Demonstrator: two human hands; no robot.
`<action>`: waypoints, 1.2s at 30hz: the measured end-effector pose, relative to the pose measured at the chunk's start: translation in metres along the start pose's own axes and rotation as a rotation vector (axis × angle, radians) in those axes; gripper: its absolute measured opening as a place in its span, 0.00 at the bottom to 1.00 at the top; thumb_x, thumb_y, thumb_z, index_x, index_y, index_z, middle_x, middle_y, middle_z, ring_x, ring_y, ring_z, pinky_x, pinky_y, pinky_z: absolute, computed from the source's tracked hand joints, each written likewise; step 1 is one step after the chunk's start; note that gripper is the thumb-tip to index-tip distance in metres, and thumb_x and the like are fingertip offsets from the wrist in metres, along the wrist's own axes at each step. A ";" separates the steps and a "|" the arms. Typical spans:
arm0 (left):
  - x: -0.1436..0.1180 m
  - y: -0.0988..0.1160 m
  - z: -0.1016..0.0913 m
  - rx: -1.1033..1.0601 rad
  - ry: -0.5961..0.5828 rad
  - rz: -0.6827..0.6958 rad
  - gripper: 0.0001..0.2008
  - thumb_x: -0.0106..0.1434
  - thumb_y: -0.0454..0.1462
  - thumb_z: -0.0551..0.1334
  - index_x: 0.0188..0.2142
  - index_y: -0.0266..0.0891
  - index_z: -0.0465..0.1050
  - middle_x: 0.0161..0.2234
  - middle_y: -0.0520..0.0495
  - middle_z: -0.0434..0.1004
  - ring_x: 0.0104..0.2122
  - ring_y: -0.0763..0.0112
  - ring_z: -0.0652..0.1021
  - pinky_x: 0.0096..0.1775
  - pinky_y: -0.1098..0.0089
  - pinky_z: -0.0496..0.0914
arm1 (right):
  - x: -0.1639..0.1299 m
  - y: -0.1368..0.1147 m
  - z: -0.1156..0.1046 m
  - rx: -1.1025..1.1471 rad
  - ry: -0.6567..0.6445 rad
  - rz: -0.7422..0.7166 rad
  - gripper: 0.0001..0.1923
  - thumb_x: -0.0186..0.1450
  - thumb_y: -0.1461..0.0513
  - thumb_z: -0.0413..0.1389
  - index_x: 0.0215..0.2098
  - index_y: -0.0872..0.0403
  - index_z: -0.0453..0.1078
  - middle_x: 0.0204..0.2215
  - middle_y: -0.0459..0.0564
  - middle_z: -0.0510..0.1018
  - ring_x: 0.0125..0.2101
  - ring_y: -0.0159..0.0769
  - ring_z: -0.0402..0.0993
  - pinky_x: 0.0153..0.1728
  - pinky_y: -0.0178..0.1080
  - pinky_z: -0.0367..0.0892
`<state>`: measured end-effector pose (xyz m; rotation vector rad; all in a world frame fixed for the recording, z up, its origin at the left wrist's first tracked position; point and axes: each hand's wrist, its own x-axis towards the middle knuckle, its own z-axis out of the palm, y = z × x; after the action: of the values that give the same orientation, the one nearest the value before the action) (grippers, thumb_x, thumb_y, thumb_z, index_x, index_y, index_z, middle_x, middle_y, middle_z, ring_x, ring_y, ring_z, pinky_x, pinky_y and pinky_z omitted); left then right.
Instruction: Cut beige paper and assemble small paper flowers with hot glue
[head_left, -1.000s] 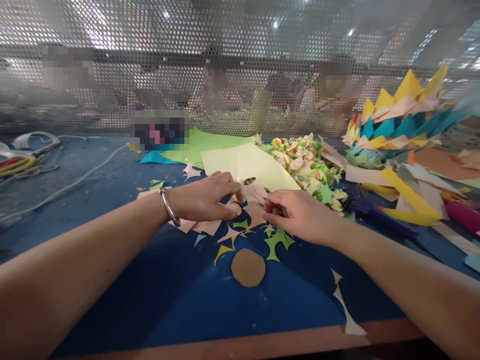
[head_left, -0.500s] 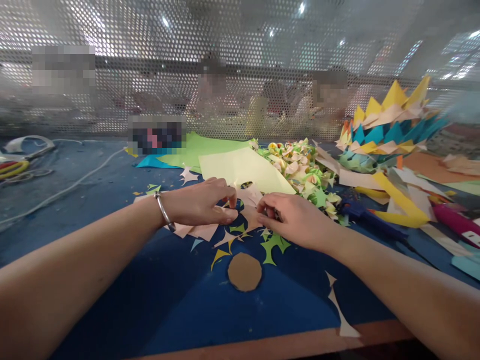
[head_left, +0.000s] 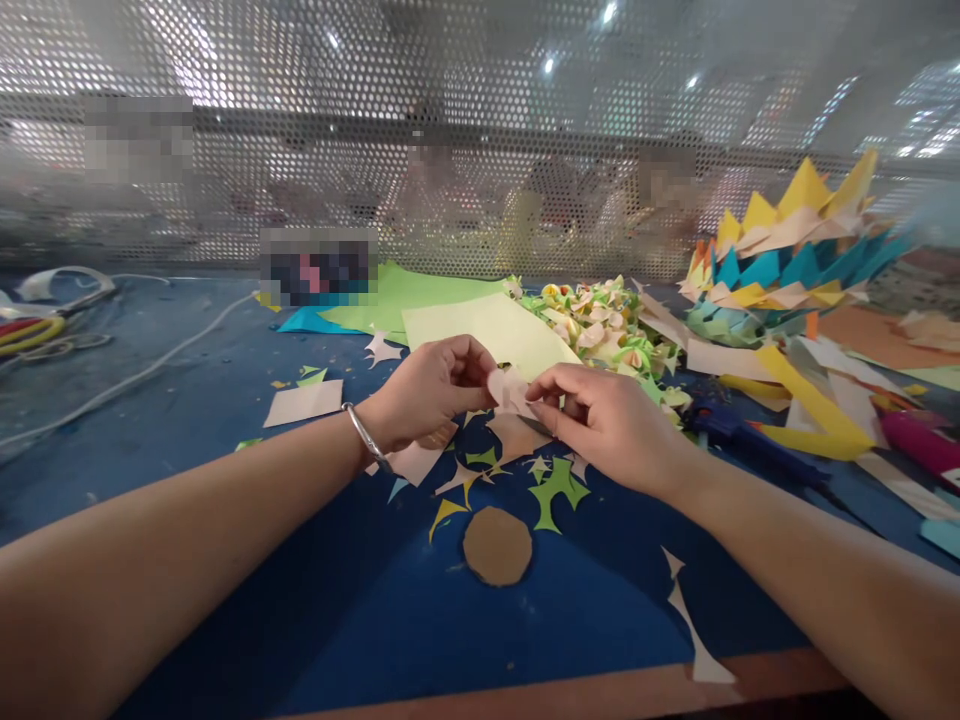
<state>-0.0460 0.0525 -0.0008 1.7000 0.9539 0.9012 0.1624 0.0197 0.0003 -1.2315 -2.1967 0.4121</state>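
Note:
A small pale pink paper piece with a rounded, lobed edge is held up between my two hands. My left hand, with a silver bangle at the wrist, pinches its left edge. From the other side, my right hand grips it between thumb and fingers. Below the hands lie pink paper sheets, partly covered by my left hand. Green paper scraps and yellow scraps are strewn nearby. A round cardboard disc rests on the blue table nearer to me.
Behind my hands are a pale yellow sheet and a heap of folded paper pieces. To the right lie a blue glue gun and yellow strips, with a spiky layered paper object behind. Scissors lie at far left.
Both hands have lifted slightly and now hold the small pink paper piece between them. My left hand has moved off a pink sheet on the left, which shows more fully.

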 end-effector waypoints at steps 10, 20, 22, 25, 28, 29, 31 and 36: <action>-0.011 0.010 0.014 0.479 -0.031 0.083 0.07 0.59 0.31 0.60 0.37 0.37 0.74 0.31 0.48 0.79 0.31 0.70 0.78 0.33 0.69 0.70 | 0.001 0.001 0.002 0.082 -0.024 0.077 0.07 0.66 0.58 0.54 0.35 0.53 0.71 0.25 0.43 0.75 0.18 0.27 0.66 0.19 0.33 0.60; -0.021 0.010 0.016 0.838 -0.189 0.381 0.05 0.62 0.36 0.62 0.37 0.37 0.74 0.38 0.44 0.75 0.39 0.64 0.74 0.40 0.66 0.68 | 0.005 0.010 -0.008 -0.167 -0.059 0.109 0.08 0.63 0.59 0.56 0.38 0.54 0.73 0.36 0.50 0.77 0.24 0.30 0.69 0.27 0.36 0.62; -0.022 0.010 0.017 0.827 -0.205 0.415 0.05 0.63 0.36 0.62 0.38 0.38 0.74 0.38 0.45 0.75 0.39 0.64 0.74 0.40 0.66 0.68 | 0.007 0.012 -0.008 -0.202 -0.129 0.120 0.08 0.63 0.58 0.56 0.38 0.53 0.74 0.38 0.51 0.76 0.25 0.31 0.70 0.28 0.36 0.62; -0.022 0.011 0.017 0.800 -0.157 0.392 0.04 0.63 0.35 0.60 0.37 0.38 0.73 0.36 0.45 0.74 0.37 0.66 0.74 0.38 0.67 0.68 | 0.008 0.013 -0.007 -0.211 -0.185 0.125 0.09 0.64 0.57 0.56 0.35 0.53 0.74 0.36 0.50 0.75 0.26 0.32 0.69 0.28 0.36 0.62; -0.021 0.012 0.016 0.775 -0.094 0.324 0.03 0.62 0.34 0.59 0.35 0.37 0.72 0.34 0.46 0.74 0.33 0.68 0.74 0.35 0.68 0.67 | 0.008 0.013 -0.007 -0.210 -0.181 0.136 0.09 0.65 0.56 0.56 0.34 0.53 0.73 0.35 0.50 0.75 0.28 0.33 0.68 0.29 0.37 0.62; -0.020 0.012 0.015 0.765 -0.084 0.305 0.03 0.61 0.33 0.59 0.34 0.37 0.72 0.34 0.46 0.73 0.32 0.68 0.74 0.34 0.68 0.67 | 0.008 0.013 -0.007 -0.212 -0.173 0.143 0.10 0.65 0.56 0.56 0.34 0.54 0.73 0.36 0.51 0.75 0.27 0.33 0.68 0.29 0.37 0.62; -0.018 0.011 0.014 0.740 -0.079 0.285 0.04 0.61 0.33 0.59 0.35 0.38 0.73 0.34 0.46 0.73 0.31 0.70 0.73 0.33 0.69 0.66 | 0.009 0.013 -0.007 -0.219 -0.157 0.149 0.10 0.65 0.56 0.55 0.37 0.54 0.73 0.38 0.52 0.75 0.27 0.33 0.67 0.30 0.38 0.62; -0.017 0.007 0.014 0.676 -0.079 0.286 0.07 0.60 0.32 0.60 0.39 0.38 0.74 0.35 0.47 0.73 0.29 0.72 0.73 0.33 0.70 0.67 | 0.010 0.016 -0.005 -0.210 -0.157 0.129 0.11 0.66 0.56 0.54 0.40 0.54 0.73 0.39 0.55 0.74 0.31 0.36 0.70 0.31 0.39 0.63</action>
<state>-0.0390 0.0300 -0.0001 2.4761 1.0468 0.7206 0.1724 0.0363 -0.0008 -1.5045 -2.3486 0.3461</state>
